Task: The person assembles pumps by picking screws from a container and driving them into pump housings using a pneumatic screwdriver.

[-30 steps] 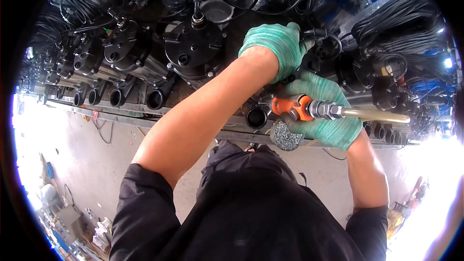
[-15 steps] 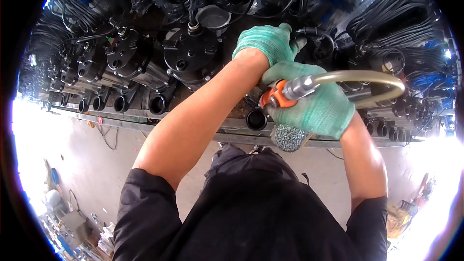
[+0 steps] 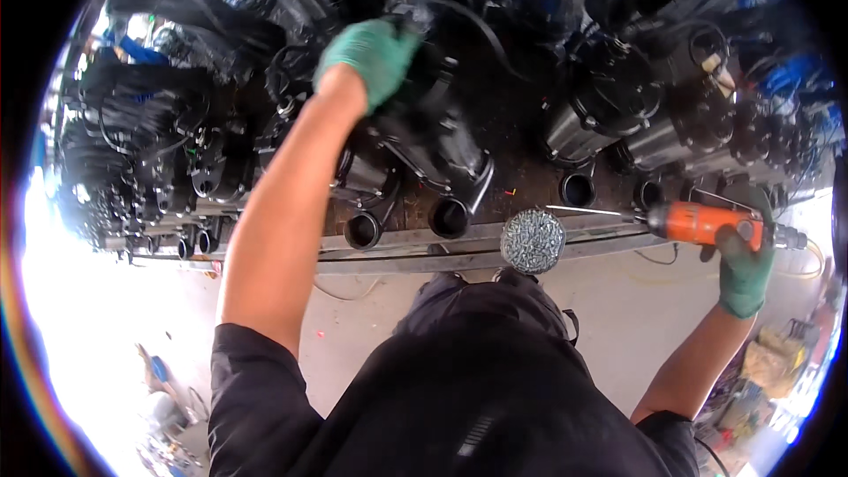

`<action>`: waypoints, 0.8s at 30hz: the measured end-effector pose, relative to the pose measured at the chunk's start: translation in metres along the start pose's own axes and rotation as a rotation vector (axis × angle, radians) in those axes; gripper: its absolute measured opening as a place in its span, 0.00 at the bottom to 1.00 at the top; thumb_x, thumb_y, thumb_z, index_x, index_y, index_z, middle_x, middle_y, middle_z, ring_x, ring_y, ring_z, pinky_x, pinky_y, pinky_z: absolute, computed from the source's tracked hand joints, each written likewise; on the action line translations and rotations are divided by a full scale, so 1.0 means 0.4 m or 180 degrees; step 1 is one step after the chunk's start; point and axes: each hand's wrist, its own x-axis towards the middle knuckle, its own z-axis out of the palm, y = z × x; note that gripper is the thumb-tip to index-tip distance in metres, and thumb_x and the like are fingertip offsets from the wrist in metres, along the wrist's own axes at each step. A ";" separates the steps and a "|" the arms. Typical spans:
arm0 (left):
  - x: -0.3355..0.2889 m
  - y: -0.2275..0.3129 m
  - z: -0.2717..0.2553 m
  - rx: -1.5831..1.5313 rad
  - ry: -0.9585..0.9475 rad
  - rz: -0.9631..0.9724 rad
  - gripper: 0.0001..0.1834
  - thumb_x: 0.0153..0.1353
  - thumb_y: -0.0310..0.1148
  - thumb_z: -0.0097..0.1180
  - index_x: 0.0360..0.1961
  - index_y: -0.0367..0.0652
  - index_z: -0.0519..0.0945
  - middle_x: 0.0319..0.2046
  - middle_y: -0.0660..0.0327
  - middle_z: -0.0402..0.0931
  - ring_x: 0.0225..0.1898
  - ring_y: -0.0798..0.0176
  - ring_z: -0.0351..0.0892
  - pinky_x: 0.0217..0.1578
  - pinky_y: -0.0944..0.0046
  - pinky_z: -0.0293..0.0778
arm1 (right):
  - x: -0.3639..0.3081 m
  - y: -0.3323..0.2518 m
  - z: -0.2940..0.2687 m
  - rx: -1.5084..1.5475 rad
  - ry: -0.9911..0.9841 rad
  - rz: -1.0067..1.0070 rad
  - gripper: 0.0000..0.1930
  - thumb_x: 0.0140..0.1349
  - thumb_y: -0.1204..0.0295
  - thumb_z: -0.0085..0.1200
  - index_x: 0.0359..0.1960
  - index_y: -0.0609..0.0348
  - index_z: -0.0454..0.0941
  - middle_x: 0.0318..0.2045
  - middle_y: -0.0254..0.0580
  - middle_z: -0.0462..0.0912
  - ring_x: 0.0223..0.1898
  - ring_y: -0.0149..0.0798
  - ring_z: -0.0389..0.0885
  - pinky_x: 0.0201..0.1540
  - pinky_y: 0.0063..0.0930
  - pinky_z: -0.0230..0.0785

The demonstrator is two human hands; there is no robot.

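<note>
My left hand (image 3: 369, 62), in a green knitted glove, is closed at the top of a black-capped submersible pump (image 3: 455, 143) with a steel body. Motion blurs its fingertips and the pump's upper part. Far to the right, my gloved right hand (image 3: 745, 267) grips an orange pneumatic screwdriver (image 3: 698, 223). The long thin bit of the driver points left, toward a round container of small metal screws (image 3: 533, 241) at the bench's front edge. An air hose (image 3: 808, 263) trails from the driver's rear end.
More pumps (image 3: 609, 102) stand in rows on both sides, with round black outlets (image 3: 363, 230) facing the bench's front edge (image 3: 397, 254). Bundled black cables (image 3: 177, 13) and blue wrapping crowd the back. Tools and parts (image 3: 768, 371) lie low on the right.
My right hand has swung the screwdriver away from the middle to the far right, turning it sideways. The left hand has moved left. Dark bench top now shows right of the blurred pump.
</note>
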 end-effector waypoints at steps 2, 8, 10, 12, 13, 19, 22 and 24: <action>0.067 -0.099 -0.016 -0.0128 -0.0057 -0.0367 0.36 0.72 0.61 0.41 0.46 0.34 0.82 0.45 0.39 0.82 0.49 0.38 0.81 0.51 0.49 0.75 | -0.014 0.094 -0.055 0.0638 0.0129 0.0083 0.34 0.54 0.55 0.69 0.56 0.64 0.72 0.39 0.42 0.81 0.28 0.32 0.80 0.22 0.22 0.68; 0.257 -0.206 0.035 -0.1974 -0.0378 -0.1068 0.31 0.66 0.63 0.56 0.47 0.44 0.84 0.35 0.69 0.77 0.37 0.69 0.71 0.43 0.62 0.70 | -0.144 0.309 -0.198 0.0727 0.1145 0.0828 0.35 0.56 0.50 0.66 0.59 0.62 0.72 0.40 0.44 0.81 0.29 0.35 0.81 0.24 0.22 0.68; 0.269 -0.172 0.025 -0.2048 -0.0475 -0.1303 0.32 0.67 0.63 0.55 0.52 0.45 0.83 0.36 0.70 0.78 0.39 0.70 0.71 0.45 0.64 0.70 | -0.182 0.394 -0.223 0.0983 0.1190 0.0944 0.35 0.57 0.51 0.65 0.60 0.61 0.72 0.41 0.44 0.81 0.29 0.35 0.80 0.25 0.23 0.69; 0.283 -0.167 0.018 -0.2102 -0.0426 -0.1323 0.36 0.67 0.64 0.53 0.56 0.41 0.80 0.43 0.58 0.84 0.41 0.60 0.82 0.44 0.56 0.77 | -0.232 0.480 -0.253 0.1162 0.1526 0.1249 0.35 0.57 0.52 0.64 0.61 0.61 0.72 0.42 0.44 0.80 0.29 0.34 0.78 0.26 0.24 0.70; 0.270 -0.171 -0.001 -0.2195 -0.0373 -0.1417 0.33 0.68 0.62 0.53 0.56 0.42 0.81 0.43 0.58 0.84 0.41 0.60 0.82 0.44 0.57 0.78 | -0.246 0.518 -0.252 0.1246 0.1598 0.1352 0.35 0.57 0.52 0.63 0.62 0.60 0.71 0.42 0.42 0.80 0.29 0.33 0.77 0.27 0.25 0.71; 0.284 -0.157 -0.004 -0.2751 -0.0655 -0.1935 0.26 0.70 0.55 0.53 0.54 0.43 0.81 0.44 0.56 0.84 0.44 0.58 0.82 0.49 0.57 0.78 | -0.373 0.633 -0.326 0.1402 0.1453 0.1764 0.32 0.63 0.53 0.60 0.63 0.59 0.71 0.50 0.46 0.80 0.41 0.36 0.81 0.36 0.22 0.77; 0.274 -0.171 0.002 -0.2846 -0.0653 -0.1858 0.26 0.71 0.54 0.53 0.55 0.43 0.81 0.45 0.56 0.84 0.45 0.58 0.82 0.50 0.57 0.77 | -0.391 0.653 -0.325 0.1367 0.1525 0.1866 0.32 0.62 0.53 0.61 0.62 0.58 0.72 0.50 0.46 0.81 0.41 0.36 0.81 0.36 0.22 0.77; 0.285 -0.184 0.008 -0.2947 -0.0669 -0.1755 0.26 0.71 0.54 0.53 0.55 0.43 0.81 0.45 0.56 0.84 0.46 0.58 0.81 0.51 0.57 0.77 | -0.390 0.649 -0.314 0.1348 0.1540 0.1881 0.31 0.62 0.53 0.61 0.62 0.58 0.72 0.47 0.45 0.81 0.38 0.35 0.81 0.36 0.22 0.76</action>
